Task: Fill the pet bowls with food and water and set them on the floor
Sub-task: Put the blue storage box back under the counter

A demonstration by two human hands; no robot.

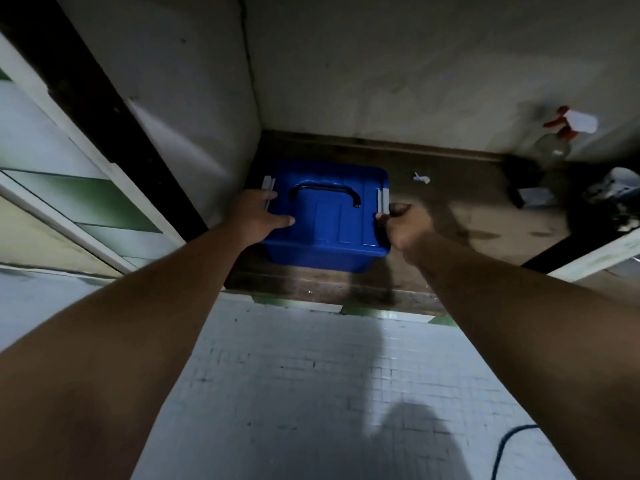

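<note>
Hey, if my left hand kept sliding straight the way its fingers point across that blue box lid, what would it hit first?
Most likely the black carry handle arched over the blue plastic storage box lid; your left hand lies flat just left of it, though depth is unclear.

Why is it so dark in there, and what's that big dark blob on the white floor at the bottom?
Head view: dim light leaves everything around the blue lidded box murky; on the tiled floor lies a soft shadow, likely the person's own; the spray bottle at right is blurred.
</note>
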